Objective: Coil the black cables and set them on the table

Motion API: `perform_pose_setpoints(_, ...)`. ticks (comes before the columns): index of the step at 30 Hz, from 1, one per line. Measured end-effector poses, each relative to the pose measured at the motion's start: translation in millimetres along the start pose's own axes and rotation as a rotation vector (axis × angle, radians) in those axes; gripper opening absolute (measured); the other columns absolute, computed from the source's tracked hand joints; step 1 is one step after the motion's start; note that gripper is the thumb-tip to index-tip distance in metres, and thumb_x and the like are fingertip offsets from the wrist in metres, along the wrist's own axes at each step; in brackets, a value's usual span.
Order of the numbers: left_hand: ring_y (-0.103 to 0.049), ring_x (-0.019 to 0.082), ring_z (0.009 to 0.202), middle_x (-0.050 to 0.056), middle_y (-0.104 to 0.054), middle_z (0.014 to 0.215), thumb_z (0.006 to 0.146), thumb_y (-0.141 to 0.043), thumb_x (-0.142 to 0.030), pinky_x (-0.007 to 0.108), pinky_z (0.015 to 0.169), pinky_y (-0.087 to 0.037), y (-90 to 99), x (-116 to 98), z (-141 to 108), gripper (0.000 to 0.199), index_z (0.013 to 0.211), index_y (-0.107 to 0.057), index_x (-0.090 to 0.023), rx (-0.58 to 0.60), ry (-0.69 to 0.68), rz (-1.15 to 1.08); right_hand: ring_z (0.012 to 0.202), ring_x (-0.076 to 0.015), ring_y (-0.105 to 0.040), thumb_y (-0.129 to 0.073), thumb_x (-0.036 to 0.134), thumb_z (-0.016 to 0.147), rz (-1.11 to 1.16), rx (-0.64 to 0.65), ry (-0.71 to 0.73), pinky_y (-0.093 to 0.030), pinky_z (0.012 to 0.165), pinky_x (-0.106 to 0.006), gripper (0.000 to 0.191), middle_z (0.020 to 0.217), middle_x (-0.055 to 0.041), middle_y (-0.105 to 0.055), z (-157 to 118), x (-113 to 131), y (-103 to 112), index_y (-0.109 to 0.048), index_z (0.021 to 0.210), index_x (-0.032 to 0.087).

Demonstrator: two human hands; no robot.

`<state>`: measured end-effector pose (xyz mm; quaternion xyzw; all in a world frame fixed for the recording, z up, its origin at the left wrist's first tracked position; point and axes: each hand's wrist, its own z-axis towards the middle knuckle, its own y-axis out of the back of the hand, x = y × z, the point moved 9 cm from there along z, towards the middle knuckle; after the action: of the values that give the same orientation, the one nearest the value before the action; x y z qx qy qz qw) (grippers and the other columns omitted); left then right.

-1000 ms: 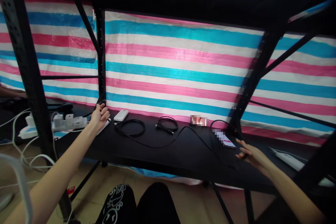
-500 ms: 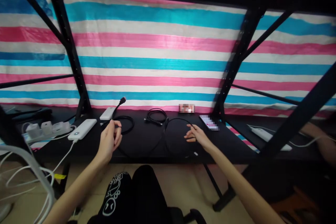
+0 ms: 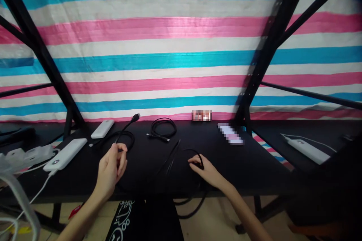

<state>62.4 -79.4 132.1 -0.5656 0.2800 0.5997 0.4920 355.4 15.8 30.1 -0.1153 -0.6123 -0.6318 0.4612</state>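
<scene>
My left hand [image 3: 111,167] is pinched on a black cable [image 3: 128,124] just below its plug, which points up and to the right. My right hand [image 3: 208,169] has its fingers closed around a stretch of black cable, with one loop curving over the back of the fingers. Slack from it lies between the hands, and loops hang below the table's front edge. Behind my left hand lies a second black cable [image 3: 134,141], loosely coiled. Another coiled black cable [image 3: 152,130] rests mid-table, its two plugs toward me.
On the black table [image 3: 195,130], a white power bank [image 3: 68,152] with a cable plugged in and a smaller white one [image 3: 102,128] lie left. A phone [image 3: 230,134] lies right, a blurred small box [image 3: 201,116] behind. White chargers [image 3: 38,154] fill the left edge; black posts [image 3: 256,71] flank the table.
My view has moved closer and tilted down. My right hand has moved left and lower, and its fingers have drawn closed with cable looped over them. My left hand keeps its pinch below the plug.
</scene>
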Motion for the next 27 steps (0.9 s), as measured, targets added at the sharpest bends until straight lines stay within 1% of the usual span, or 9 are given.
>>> perform_pose_setpoints(4, -0.018, 0.003, 0.026, -0.010, -0.027, 0.034, 0.086, -0.040, -0.046, 0.011, 0.029, -0.013, 15.2, 12.1, 5.5, 0.032, 0.079, -0.052, -0.018, -0.092, 0.036, -0.022, 0.094, -0.0239, -0.052, -0.059, 0.038, 0.075, -0.248, -0.064, -0.052, -0.037, 0.083, -0.040, 0.025, 0.098, -0.0041, -0.056, -26.1, -0.3, 1.0, -0.059, 0.097, 0.026)
perform_pose_setpoints(7, -0.019, 0.003, 0.026, -0.010, -0.027, 0.034, 0.085, -0.041, -0.048, 0.011, 0.029, -0.014, 32.5, 21.8, 3.4, 0.033, 0.079, -0.052, -0.018, -0.133, 0.052, -0.023, 0.090, -0.0244, -0.052, -0.051, 0.034, 0.081, -0.377, -0.146, -0.077, -0.036, 0.081, -0.042, 0.013, 0.092, -0.0046, -0.057, -39.6, 6.4, -4.5, -0.059, 0.084, 0.024)
perform_pose_setpoints(13, -0.020, 0.003, 0.027, -0.010, -0.027, 0.034, 0.084, -0.043, -0.051, 0.010, 0.029, -0.015, 66.1, 29.2, 1.7, 0.034, 0.077, -0.051, -0.018, -0.186, 0.093, -0.052, 0.092, -0.0282, -0.053, -0.041, 0.031, 0.084, -0.400, -0.174, -0.108, -0.038, 0.079, -0.045, 0.022, 0.097, -0.0074, -0.062, -44.6, 5.5, -17.4, -0.063, 0.086, 0.025)
perform_pose_setpoints(16, -0.019, 0.003, 0.027, -0.010, -0.027, 0.033, 0.084, -0.044, -0.051, 0.011, 0.030, -0.014, 82.0, 17.5, 1.5, 0.034, 0.076, -0.050, -0.018, -0.196, 0.080, -0.106, 0.090, -0.0296, -0.057, -0.034, 0.046, 0.085, -0.176, -0.162, -0.178, -0.038, 0.084, -0.048, 0.040, 0.090, -0.0088, -0.065, -36.8, -0.8, -12.6, -0.064, 0.074, 0.023)
perform_pose_setpoints(18, -0.018, 0.003, 0.027, -0.010, -0.026, 0.033, 0.084, -0.044, -0.050, 0.011, 0.029, -0.012, 91.8, 10.5, -1.0, 0.033, 0.076, -0.050, -0.019, -0.196, 0.081, -0.164, 0.085, -0.0287, -0.061, -0.026, 0.061, 0.083, 0.116, -0.099, -0.272, -0.042, 0.083, -0.046, 0.057, 0.080, -0.0096, -0.066, -27.9, -2.8, -14.9, -0.063, 0.066, 0.021)
perform_pose_setpoints(20, -0.016, 0.003, 0.026, -0.011, -0.025, 0.033, 0.084, -0.044, -0.051, 0.011, 0.029, -0.011, 97.9, 10.3, -6.3, 0.032, 0.077, -0.049, -0.020, -0.176, 0.115, -0.230, 0.085, -0.0283, -0.063, -0.019, 0.073, 0.078, 0.458, 0.007, -0.403, -0.046, 0.079, -0.044, 0.071, 0.081, -0.0119, -0.067, -19.9, 3.9, -26.8, -0.064, 0.072, 0.018)
perform_pose_setpoints(22, -0.016, 0.003, 0.025, -0.012, -0.024, 0.032, 0.083, -0.043, -0.053, 0.012, 0.029, -0.012, 99.1, 17.6, -13.6, 0.032, 0.081, -0.048, -0.021, -0.127, 0.181, -0.270, 0.089, -0.0290, -0.064, -0.021, 0.078, 0.074, 0.728, 0.128, -0.529, -0.051, 0.069, -0.042, 0.075, 0.094, -0.0150, -0.067, -14.2, 24.4, -44.6, -0.063, 0.084, 0.016)
perform_pose_setpoints(24, -0.023, 0.005, 0.024, -0.012, -0.029, 0.032, 0.083, -0.041, -0.055, 0.014, 0.029, -0.017, 95.7, 27.9, -20.6, 0.034, 0.087, -0.047, -0.022, -0.025, 0.240, -0.248, 0.083, -0.0271, -0.066, -0.023, 0.075, 0.076, 0.812, 0.232, -0.595, -0.053, 0.059, -0.037, 0.072, 0.098, -0.0172, -0.066, -8.2, 55.0, -61.1, -0.061, 0.091, 0.015)
perform_pose_setpoints(27, -0.043, 0.011, 0.032, -0.007, -0.046, 0.038, 0.080, -0.045, -0.056, 0.018, 0.035, -0.030, 94.7, 39.5, -26.3, 0.041, 0.100, -0.047, -0.021, 0.142, 0.258, -0.123, 0.070, -0.0211, -0.067, -0.026, 0.064, 0.084, 0.820, 0.328, -0.530, -0.053, 0.048, -0.028, 0.062, 0.098, -0.0166, -0.066, 9.2, 112.3, -82.5, -0.058, 0.098, 0.014)
